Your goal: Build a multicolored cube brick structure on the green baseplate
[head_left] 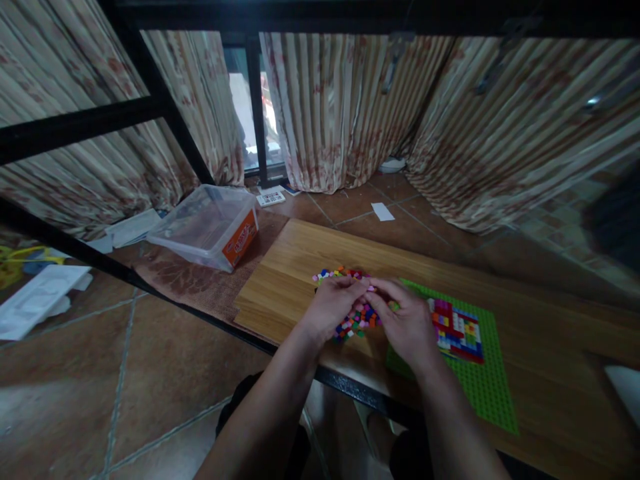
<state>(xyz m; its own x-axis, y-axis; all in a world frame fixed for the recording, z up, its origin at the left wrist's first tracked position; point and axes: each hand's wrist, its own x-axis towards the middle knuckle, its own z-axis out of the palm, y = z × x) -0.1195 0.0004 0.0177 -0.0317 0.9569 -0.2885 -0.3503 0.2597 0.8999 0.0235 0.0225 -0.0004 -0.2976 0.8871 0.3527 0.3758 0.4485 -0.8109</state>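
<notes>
My left hand [336, 303] and my right hand [406, 320] meet at the fingertips above a pile of small coloured toy bricks [357, 323]. A tiny pink toy brick [371, 289] shows between the pinched fingers of both hands; its exact shape is too small to tell. The hands partly cover the pile. Beside and partly under my right hand lies a green studded baseplate [493, 373]. On it sits a patch of red, blue, white and yellow bricks [457, 330], its left edge hidden by my right hand.
The wooden tabletop [300, 253] has a black metal front edge [355, 390]. Beyond its left end stands a clear plastic bin [205, 223] with an orange label. White moulded packaging [40, 300] lies on the tiled floor at left. Patterned curtains [340, 113] hang behind black frame bars.
</notes>
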